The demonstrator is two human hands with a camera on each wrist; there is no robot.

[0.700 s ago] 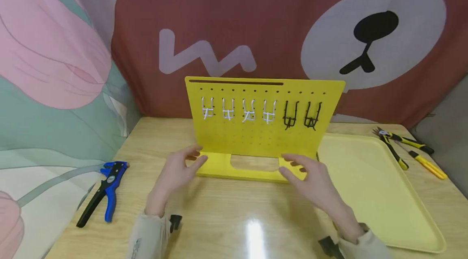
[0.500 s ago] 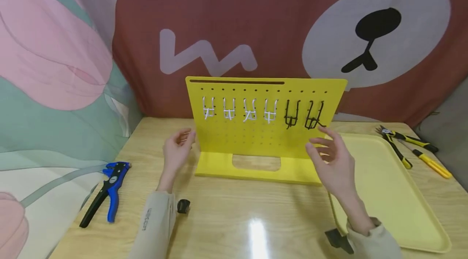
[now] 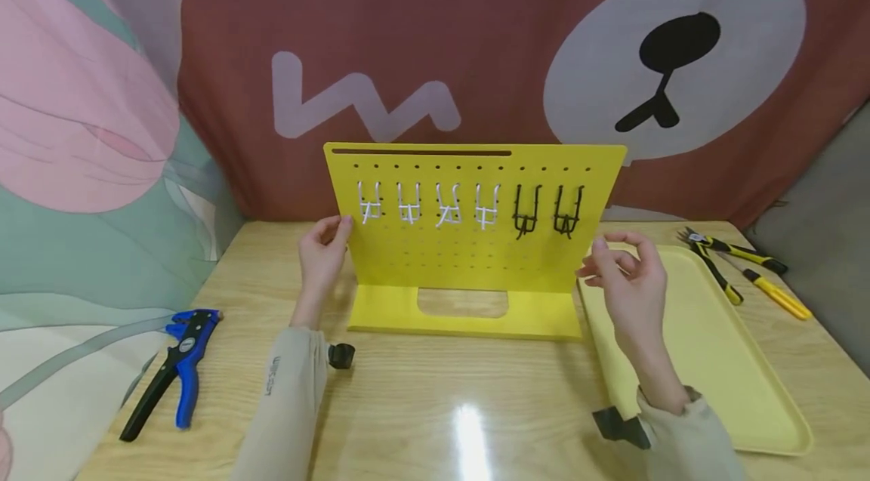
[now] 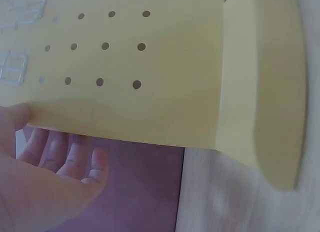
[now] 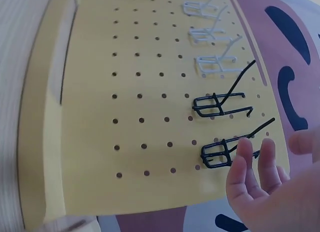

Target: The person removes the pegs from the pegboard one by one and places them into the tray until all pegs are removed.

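A yellow pegboard (image 3: 469, 254) stands upright on its flat base in mid-table. Several white wire hooks (image 3: 409, 205) hang on it in a row, with two black wire hooks (image 3: 526, 213) at the right end. My left hand (image 3: 321, 251) holds the board's left edge, thumb in front; in the left wrist view the fingertips (image 4: 77, 147) pass behind that edge. Beside the right edge is my right hand (image 3: 635, 288), fingers loosely bent with nothing in them. In the right wrist view they overlap the outermost black hook (image 5: 216, 154); contact cannot be told.
Right of the board lies a yellow tray (image 3: 700, 360). Beyond it are pliers (image 3: 737, 251) with black-and-yellow handles and a yellow-handled tool (image 3: 778, 294). A blue-and-black wire stripper (image 3: 178, 368) lies at the left. A printed curtain (image 3: 381, 5) hangs behind the table.
Both hands have risen from the base to the board's side edges, the left now holding its edge. The right passed the outermost black hook, whose prong stuck out rightward and now points down.
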